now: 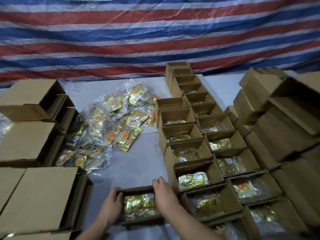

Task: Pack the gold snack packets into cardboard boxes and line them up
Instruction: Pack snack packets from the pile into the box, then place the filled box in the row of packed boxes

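A small open cardboard box (134, 190) stands on the table right in front of me, filled with gold snack packets (138, 202). My left hand (112, 201) grips its left wall, fingers curled over the rim. My right hand (163, 193) grips the right wall the same way. To the right run two rows of filled open boxes (190, 168); the held box sits just left of the nearer row. A loose heap of gold packets in clear bags (110, 125) lies in the middle of the table.
Stacks of empty cardboard boxes (32, 118) stand along the left edge, and more are piled at the far right (285, 118). A red, white and blue striped tarp (155, 32) hangs behind the white table (143, 161).
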Action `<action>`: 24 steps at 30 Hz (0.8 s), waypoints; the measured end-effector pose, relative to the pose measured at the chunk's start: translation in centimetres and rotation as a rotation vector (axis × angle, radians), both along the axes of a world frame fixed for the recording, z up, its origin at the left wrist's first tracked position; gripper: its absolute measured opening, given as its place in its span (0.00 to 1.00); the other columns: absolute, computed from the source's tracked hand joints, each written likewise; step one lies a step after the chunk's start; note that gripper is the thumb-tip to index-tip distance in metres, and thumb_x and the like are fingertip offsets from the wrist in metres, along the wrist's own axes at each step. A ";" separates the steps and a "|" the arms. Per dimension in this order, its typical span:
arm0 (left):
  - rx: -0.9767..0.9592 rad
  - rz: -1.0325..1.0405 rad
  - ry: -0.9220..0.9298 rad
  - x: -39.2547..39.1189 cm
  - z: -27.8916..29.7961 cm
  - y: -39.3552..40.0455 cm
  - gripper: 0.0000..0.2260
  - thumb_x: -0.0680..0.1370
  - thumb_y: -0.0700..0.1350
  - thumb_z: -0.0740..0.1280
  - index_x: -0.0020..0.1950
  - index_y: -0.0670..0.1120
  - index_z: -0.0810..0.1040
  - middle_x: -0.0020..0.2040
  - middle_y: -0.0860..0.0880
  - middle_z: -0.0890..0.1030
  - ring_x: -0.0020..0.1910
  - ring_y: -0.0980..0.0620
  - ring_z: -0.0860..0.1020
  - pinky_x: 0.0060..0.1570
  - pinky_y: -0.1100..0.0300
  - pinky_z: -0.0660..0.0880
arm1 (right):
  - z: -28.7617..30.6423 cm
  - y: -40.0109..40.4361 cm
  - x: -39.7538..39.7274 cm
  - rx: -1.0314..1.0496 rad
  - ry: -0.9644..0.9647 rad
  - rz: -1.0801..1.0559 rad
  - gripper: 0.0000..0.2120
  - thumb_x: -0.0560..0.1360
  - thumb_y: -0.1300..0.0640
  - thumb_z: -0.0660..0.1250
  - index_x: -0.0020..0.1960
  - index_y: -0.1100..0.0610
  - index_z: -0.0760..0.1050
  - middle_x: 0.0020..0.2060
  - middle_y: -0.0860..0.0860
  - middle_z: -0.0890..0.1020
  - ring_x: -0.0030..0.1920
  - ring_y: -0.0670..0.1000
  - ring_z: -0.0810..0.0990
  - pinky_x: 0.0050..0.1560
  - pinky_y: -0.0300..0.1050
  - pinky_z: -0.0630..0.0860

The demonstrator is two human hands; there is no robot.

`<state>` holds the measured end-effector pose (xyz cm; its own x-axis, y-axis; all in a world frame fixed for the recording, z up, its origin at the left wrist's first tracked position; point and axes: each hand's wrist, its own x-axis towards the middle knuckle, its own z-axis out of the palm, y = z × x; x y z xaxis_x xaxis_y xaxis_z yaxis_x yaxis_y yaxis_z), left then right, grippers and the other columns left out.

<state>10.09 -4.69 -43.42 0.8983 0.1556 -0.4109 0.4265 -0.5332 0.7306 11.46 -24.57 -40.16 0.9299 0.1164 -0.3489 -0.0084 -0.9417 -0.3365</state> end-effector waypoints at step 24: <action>-0.251 -0.103 -0.337 25.2 26.8 -11.7 0.08 0.82 0.47 0.54 0.55 0.49 0.72 0.40 0.46 0.76 0.33 0.50 0.76 0.29 0.58 0.74 | 24.9 -12.7 21.8 0.237 -0.614 -0.458 0.08 0.84 0.52 0.56 0.49 0.52 0.71 0.38 0.46 0.73 0.39 0.47 0.73 0.35 0.42 0.66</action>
